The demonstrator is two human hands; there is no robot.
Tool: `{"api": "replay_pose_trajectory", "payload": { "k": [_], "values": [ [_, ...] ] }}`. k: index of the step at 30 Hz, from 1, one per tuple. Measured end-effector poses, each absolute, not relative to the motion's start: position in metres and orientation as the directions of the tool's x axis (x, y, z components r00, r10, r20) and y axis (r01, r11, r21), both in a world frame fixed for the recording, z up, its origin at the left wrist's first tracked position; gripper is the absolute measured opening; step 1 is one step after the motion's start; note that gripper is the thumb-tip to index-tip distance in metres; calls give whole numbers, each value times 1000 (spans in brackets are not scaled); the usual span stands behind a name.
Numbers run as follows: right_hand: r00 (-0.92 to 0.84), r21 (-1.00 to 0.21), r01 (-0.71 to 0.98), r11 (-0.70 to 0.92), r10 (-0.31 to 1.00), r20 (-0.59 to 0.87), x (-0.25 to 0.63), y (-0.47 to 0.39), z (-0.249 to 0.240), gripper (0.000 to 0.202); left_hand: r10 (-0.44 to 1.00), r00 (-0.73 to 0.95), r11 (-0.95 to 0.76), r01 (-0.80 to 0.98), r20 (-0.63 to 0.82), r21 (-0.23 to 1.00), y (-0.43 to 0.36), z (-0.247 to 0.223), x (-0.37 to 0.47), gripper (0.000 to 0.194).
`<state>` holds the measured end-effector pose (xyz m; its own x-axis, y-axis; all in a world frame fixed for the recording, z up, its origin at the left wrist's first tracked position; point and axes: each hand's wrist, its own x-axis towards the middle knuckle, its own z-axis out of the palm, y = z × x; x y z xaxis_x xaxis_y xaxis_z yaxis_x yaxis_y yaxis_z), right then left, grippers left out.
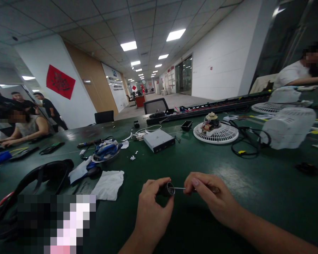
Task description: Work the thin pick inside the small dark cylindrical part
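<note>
Near the front middle of the green table, my left hand [153, 204] is closed around a small dark cylindrical part [170, 189] with a round open end turned to the right. My right hand [208, 192] grips a tool with a thin metal shaft [178, 188], probably a screwdriver; its handle is mostly hidden by my fingers. The shaft points left, and its tip reaches into the open end of the cylindrical part. Both hands are held just above the table.
A silver disc drive [159, 140] lies ahead, with a white fan grille and motor [215, 131] to its right. A white housing [288, 128] and black cable [250, 141] sit farther right. White tissue [110, 185] and a black headband-like item [47, 171] lie left. Other people sit around the table.
</note>
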<state>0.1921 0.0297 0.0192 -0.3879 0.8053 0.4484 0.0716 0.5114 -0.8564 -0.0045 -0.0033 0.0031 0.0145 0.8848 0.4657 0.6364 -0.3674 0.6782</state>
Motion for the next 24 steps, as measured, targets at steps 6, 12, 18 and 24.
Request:
{"api": "replay_pose_trajectory", "payload": {
  "k": [6,12,18,24],
  "values": [
    [-341,-880,160,447,862,376,192,31,20,44,876,2,-363,662,482,656,-3,4,-6,39],
    [-373,-903,93,419,856,359,192,31,20,46,881,23,-367,663,473,652,-4,5,-4,39],
    [-381,-927,114,357,878,291,192,35,17,49,886,-5,-333,688,464,644,-4,7,-3,38],
    [-318,-943,68,327,903,290,191,36,19,48,869,69,-407,665,490,627,-5,10,-2,38]
  ]
}}
